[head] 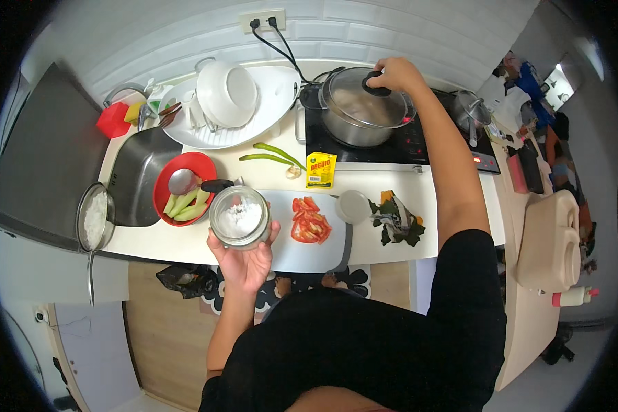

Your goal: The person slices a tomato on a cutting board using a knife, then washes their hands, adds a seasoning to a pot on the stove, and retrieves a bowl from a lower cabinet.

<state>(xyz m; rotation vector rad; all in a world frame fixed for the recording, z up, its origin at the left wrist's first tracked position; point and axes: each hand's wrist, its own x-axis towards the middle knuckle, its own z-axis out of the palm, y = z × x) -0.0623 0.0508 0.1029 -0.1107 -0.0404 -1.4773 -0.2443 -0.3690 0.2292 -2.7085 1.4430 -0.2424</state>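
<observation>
My left hand (pixel 245 262) holds an uncapped glass jar (pixel 239 219) with white powder inside, above the near edge of the counter. My right hand (pixel 399 76) grips the black knob (pixel 376 85) of a glass lid (pixel 358 103). The lid sits tilted over a large steel pot (pixel 358 131) on a black induction cooktop (pixel 319 147). Below the jar and to its right lies a cutting board (pixel 288 260) bearing sliced tomatoes (pixel 310 221). A round pale jar lid (pixel 354 207) rests at the board's right edge.
Left of the jar, a red bowl (pixel 159 180) holds a ladle and cut green vegetables by the sink (pixel 139 170). Green chilies (pixel 273 157), a yellow packet (pixel 321 171) and wilted leaves (pixel 399 221) lie on the counter. A strainer (pixel 97 219) stands far left, a small saucepan (pixel 468 110) right.
</observation>
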